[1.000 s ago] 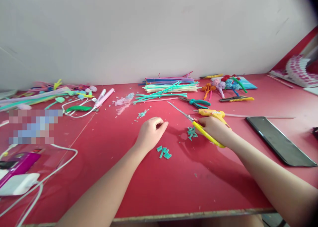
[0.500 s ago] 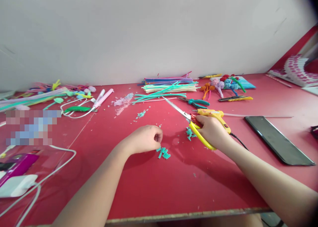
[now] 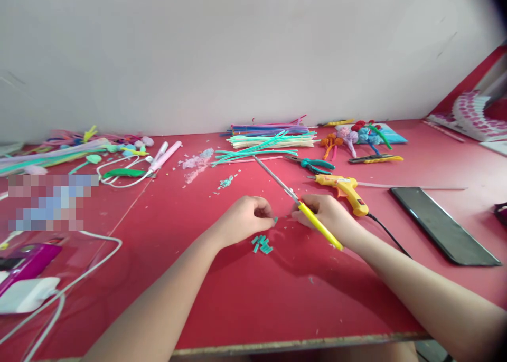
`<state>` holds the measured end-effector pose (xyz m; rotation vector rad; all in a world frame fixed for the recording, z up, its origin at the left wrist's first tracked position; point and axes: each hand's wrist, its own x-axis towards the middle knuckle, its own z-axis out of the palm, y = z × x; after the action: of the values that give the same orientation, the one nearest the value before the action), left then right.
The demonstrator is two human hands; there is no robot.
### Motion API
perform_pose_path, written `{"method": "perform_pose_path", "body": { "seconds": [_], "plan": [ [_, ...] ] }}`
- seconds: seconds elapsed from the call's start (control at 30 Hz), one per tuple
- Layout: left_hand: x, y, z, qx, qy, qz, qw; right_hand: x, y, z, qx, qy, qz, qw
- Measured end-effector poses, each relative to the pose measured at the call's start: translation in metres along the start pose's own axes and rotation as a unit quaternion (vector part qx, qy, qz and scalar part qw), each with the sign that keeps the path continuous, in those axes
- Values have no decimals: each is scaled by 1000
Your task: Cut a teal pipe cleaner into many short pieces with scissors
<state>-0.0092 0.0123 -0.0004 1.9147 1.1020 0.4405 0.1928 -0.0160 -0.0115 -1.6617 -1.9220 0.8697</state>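
My left hand (image 3: 247,222) is closed in a pinch just above the table, a small teal piece of pipe cleaner (image 3: 275,220) showing at its fingertips. Below it lies a little pile of short teal pipe cleaner pieces (image 3: 262,244). Yellow-handled scissors (image 3: 319,226) are held in my right hand (image 3: 327,214), their blades pointing up and left, away from me. The right fingertips reach down close to the table, a short gap from the left ones. Whatever is under the right hand is hidden.
Bundled pipe cleaners (image 3: 273,140) lie along the wall, with teal fluff (image 3: 225,182) nearer. To the right are pliers (image 3: 317,165), a yellow glue gun (image 3: 344,188) and a phone (image 3: 446,225). White cables (image 3: 114,240) run along the left; the front table edge (image 3: 301,343) is close.
My left hand has moved right, and a teal piece now shows in its fingertips. My right hand has come left and closer with the scissors, covering where a second teal heap lay.
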Motion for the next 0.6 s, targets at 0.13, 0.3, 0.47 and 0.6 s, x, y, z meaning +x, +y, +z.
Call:
{"method": "perform_pose_path", "body": {
  "seconds": [0.13,0.3,0.47,0.6],
  "plan": [
    [2,5,14,-105,-20,0,994,-5,-8,5,91,-63,16,994],
    [4,4,21,-127,-26,-7,992,-7,-11,6,122,-75,17,990],
    [2,5,23,-136,-16,-1,991,-7,-10,7,127,-62,10,990],
    [0,8,28,-120,14,7,993,-7,-11,9,113,-26,23,993]
  ]
}}
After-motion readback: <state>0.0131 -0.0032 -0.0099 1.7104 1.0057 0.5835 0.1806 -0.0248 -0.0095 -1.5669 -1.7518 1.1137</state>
